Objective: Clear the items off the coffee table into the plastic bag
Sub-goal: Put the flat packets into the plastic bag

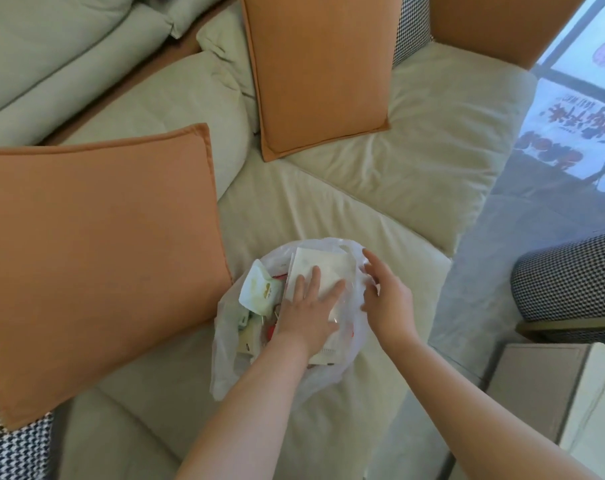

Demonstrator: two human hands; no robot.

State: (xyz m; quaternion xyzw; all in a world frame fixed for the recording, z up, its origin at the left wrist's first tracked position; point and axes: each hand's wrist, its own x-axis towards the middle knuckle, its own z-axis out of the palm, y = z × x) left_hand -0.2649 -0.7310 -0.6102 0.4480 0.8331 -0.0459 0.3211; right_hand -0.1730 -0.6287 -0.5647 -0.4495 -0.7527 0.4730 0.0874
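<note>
A thin white plastic bag (pixel 224 362) lies open on the pale green sofa seat. A flat white packet (pixel 323 268) sits on top of the things inside, and my left hand (pixel 308 306) presses flat on it with straight fingers. A green-and-white pouch (pixel 259 289) sticks up at the bag's left, with small red and white packets beneath it. My right hand (pixel 384 299) hovers at the bag's right rim with fingers spread, touching the plastic or just above it.
Two orange cushions (pixel 96 265) (pixel 314 71) lean on the sofa (pixel 415 150) left and behind the bag. Grey floor lies to the right, with a houndstooth stool (pixel 571 275) and the coffee table's corner (pixel 550 393) at the lower right.
</note>
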